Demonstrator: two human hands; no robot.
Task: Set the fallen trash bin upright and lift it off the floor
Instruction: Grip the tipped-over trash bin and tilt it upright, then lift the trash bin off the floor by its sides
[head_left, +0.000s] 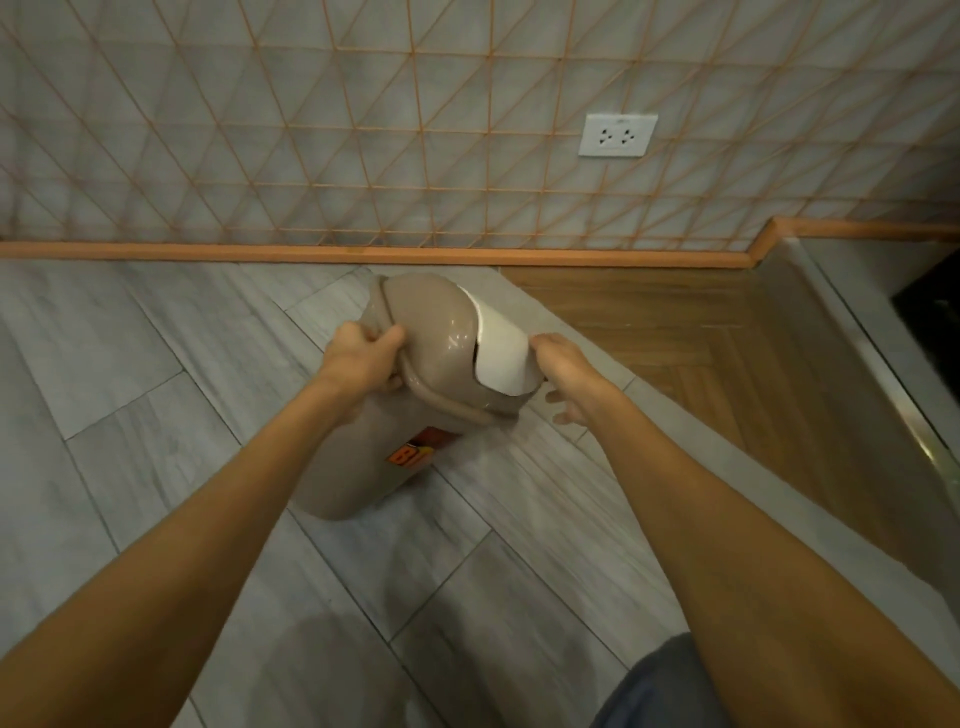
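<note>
Our left hand (363, 358) pinched the rim of the tilted bin (410, 395), its base on the floor (519, 545); our right hand (563, 376), fingers spread, touched the lid (501, 353). Steady grips on both sides looked wise before lifting.

The floor (156, 364) is laid with long pale grey planks with a faint wood grain, set at angles to one another with thin dark joints. To the right it gives way to a patch of warm brown wooden flooring (649, 332) in a herringbone pattern. An orange skirting board (311, 253) runs along the far edge where the floor meets the wall. A beige trash bin (358, 467) stands tilted on the grey planks, its base touching the floor and its domed lid leaning toward the wall.
</note>
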